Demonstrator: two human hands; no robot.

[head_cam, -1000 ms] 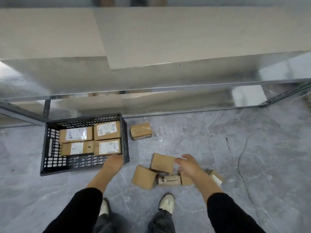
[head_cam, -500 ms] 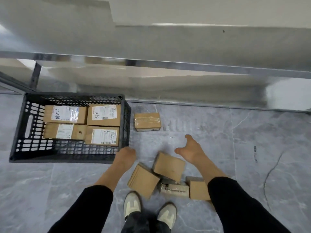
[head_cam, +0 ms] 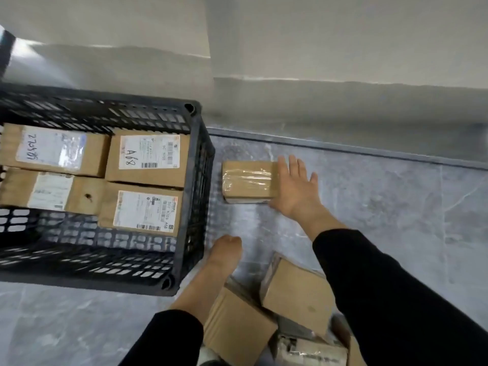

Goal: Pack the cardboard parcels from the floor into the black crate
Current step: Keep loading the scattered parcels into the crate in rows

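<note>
The black crate point(head_cam: 196, 186) stands on the floor at the left with several labelled cardboard parcels point(head_cam: 148, 157) inside. A taped parcel point(head_cam: 247, 180) lies on the floor just right of the crate. My right hand point(head_cam: 295, 190) reaches it with fingers spread and straight, touching its right end. My left hand point(head_cam: 224, 253) hovers near the crate's near right corner, fingers curled, holding nothing. More parcels point(head_cam: 297, 294) lie piled on the floor near my feet, partly hidden by my arms.
A pale wall or panel point(head_cam: 330, 101) runs behind the crate and the parcel, with a dark strip at its base. Grey marbled floor point(head_cam: 396, 196) stretches to the right.
I have leaned forward and the view has closed in. My right hand moved from above the pile out to the taped parcel by the crate. My left hand stays near the crate's corner.
</note>
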